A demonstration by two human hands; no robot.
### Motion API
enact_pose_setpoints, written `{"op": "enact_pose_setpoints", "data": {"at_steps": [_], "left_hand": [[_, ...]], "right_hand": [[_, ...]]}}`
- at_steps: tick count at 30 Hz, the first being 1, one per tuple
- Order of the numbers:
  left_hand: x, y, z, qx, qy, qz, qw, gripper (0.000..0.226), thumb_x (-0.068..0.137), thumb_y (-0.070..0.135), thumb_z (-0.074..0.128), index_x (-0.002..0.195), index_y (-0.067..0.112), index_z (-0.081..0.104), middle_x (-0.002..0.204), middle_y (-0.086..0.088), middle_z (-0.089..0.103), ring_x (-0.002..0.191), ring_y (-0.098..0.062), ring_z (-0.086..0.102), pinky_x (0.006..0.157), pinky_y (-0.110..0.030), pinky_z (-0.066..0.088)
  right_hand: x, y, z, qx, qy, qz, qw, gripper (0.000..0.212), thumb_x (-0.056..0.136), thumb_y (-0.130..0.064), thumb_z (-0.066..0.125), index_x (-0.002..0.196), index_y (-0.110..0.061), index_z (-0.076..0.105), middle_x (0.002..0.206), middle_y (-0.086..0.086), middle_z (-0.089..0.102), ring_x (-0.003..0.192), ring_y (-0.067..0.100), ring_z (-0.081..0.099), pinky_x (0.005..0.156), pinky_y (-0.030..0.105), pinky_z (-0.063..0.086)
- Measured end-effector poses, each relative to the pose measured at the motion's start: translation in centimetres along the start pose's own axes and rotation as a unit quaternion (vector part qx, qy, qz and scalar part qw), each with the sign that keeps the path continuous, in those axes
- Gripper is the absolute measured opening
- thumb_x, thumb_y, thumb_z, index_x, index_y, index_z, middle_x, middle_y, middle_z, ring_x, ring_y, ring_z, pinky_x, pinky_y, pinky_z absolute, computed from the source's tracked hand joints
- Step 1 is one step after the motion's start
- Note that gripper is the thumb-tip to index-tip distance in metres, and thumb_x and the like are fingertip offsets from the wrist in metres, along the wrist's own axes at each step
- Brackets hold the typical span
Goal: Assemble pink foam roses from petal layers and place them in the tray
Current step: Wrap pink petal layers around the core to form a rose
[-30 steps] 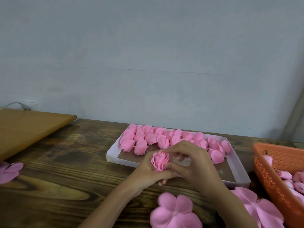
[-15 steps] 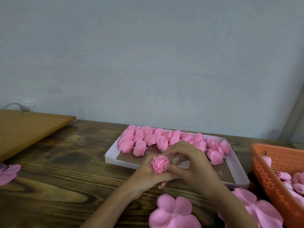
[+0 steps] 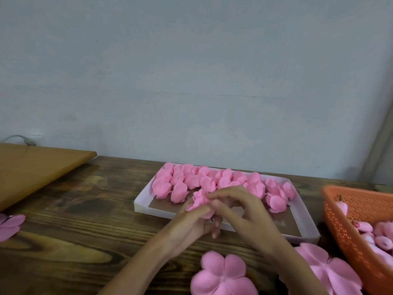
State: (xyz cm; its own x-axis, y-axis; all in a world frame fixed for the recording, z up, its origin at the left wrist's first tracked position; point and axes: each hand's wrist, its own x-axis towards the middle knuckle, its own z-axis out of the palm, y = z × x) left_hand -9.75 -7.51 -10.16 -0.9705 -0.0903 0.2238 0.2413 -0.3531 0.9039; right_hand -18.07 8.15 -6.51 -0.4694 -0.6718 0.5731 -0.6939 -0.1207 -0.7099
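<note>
Both hands are on one pink foam rose, held just above the near wall of the white tray. The left hand has its fingers curled around the rose from below. The right hand comes in from the other side, with forefinger and thumb pinching the outer petals. The picture is a little blurred there, so I cannot make out the exact fingertip contact. Finished roses fill the far half of the tray in crowded rows, and its brown floor shows bare nearer the person. On the dark wooden surface, just in front of the wrists, lies a flat petal layer. A pile of larger petal layers sits to its right. Beside those stands an orange basket holding small pink buds. Another petal piece lies at the far left edge, below a lighter wooden board.
</note>
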Motion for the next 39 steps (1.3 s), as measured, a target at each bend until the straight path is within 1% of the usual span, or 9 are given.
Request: {"op": "enact_pose_setpoints", "data": {"at_steps": [5,10,15,18,23,31,35,37,39], "left_hand": [[0.2,-0.3,0.4,-0.073,0.039,0.025,0.996,0.046,0.103,0.037,0.060,0.135,0.003,0.066,0.137,-0.022,0.065,0.123,-0.033,0.064,0.095,-0.043,0.054],[0.3,-0.4,1.3,-0.105,0.065,0.047,0.991,0.062,0.100,0.041,0.061,0.145,0.000,0.052,0.141,-0.024,0.062,0.133,-0.032,0.060,0.100,-0.037,0.054],[0.0,-0.3,1.1,-0.120,0.057,0.040,0.990,0.063,0.097,0.034,0.073,0.148,0.007,0.047,0.147,-0.023,0.059,0.134,-0.038,0.059,0.104,-0.042,0.054],[-0.3,-0.2,0.8,-0.114,0.029,0.068,0.991,0.060,0.094,0.030,0.080,0.142,0.008,0.051,0.152,-0.026,0.053,0.138,-0.040,0.055,0.110,-0.046,0.050],[-0.5,0.6,0.6,-0.131,-0.036,0.091,0.987,0.036,0.095,0.030,0.077,0.127,0.018,0.067,0.158,-0.019,0.049,0.149,-0.037,0.043,0.112,-0.044,0.047],[-0.5,0.9,0.3,-0.022,-0.016,0.084,0.996,0.025,0.093,0.033,0.080,0.115,0.024,0.076,0.141,-0.014,0.065,0.142,-0.037,0.052,0.117,-0.054,0.042],[-0.2,1.0,0.4,-0.028,0.036,0.074,0.996,0.029,0.095,0.038,0.077,0.113,0.016,0.077,0.142,-0.018,0.063,0.136,-0.036,0.058,0.106,-0.045,0.053],[0.0,0.9,0.2,-0.042,0.071,0.069,0.994,0.042,0.087,0.038,0.085,0.116,0.008,0.076,0.135,-0.021,0.067,0.124,-0.035,0.066,0.091,-0.037,0.059],[0.3,0.8,0.1,-0.034,0.107,0.092,0.989,0.030,0.081,0.030,0.090,0.103,0.013,0.079,0.120,-0.019,0.074,0.114,-0.034,0.071,0.091,-0.039,0.060]], "right_hand": [[-0.4,0.6,2.1,-0.094,0.032,-0.031,0.995,0.064,0.072,-0.019,0.086,0.130,-0.037,0.065,0.116,-0.016,0.064,0.114,0.007,0.060,0.091,0.012,0.046],[-0.6,0.6,3.9,-0.145,0.116,-0.039,0.982,0.055,0.072,-0.017,0.085,0.117,-0.042,0.066,0.105,-0.024,0.068,0.098,0.001,0.067,0.080,0.004,0.046],[-0.8,0.7,4.7,0.000,0.139,0.027,0.990,0.037,0.077,-0.011,0.075,0.108,-0.032,0.074,0.098,-0.018,0.075,0.087,0.007,0.075,0.074,0.024,0.060],[-0.5,0.4,4.7,0.155,0.111,0.046,0.981,0.035,0.082,0.006,0.073,0.107,-0.019,0.076,0.107,-0.003,0.078,0.098,0.019,0.076,0.081,0.029,0.060],[-0.4,-0.5,5.7,0.316,0.039,0.105,0.942,0.029,0.088,-0.012,0.074,0.116,-0.008,0.068,0.120,0.008,0.076,0.115,0.024,0.072,0.101,0.036,0.056],[0.0,-0.3,6.1,0.488,0.039,0.196,0.850,0.031,0.093,-0.019,0.069,0.116,0.001,0.071,0.123,0.028,0.069,0.123,0.031,0.066,0.102,0.038,0.056],[0.0,-0.4,6.0,0.420,0.034,0.194,0.886,0.022,0.093,-0.018,0.067,0.112,-0.009,0.075,0.118,0.017,0.073,0.117,0.025,0.070,0.095,0.035,0.060],[-0.3,-0.2,5.6,0.281,0.052,0.170,0.943,0.019,0.097,-0.010,0.064,0.111,-0.019,0.074,0.113,0.003,0.075,0.107,0.021,0.072,0.091,0.040,0.062],[-0.6,0.1,4.9,0.112,0.099,0.123,0.981,0.022,0.097,-0.011,0.066,0.109,-0.030,0.069,0.109,-0.005,0.071,0.100,0.015,0.070,0.084,0.037,0.061]]}}
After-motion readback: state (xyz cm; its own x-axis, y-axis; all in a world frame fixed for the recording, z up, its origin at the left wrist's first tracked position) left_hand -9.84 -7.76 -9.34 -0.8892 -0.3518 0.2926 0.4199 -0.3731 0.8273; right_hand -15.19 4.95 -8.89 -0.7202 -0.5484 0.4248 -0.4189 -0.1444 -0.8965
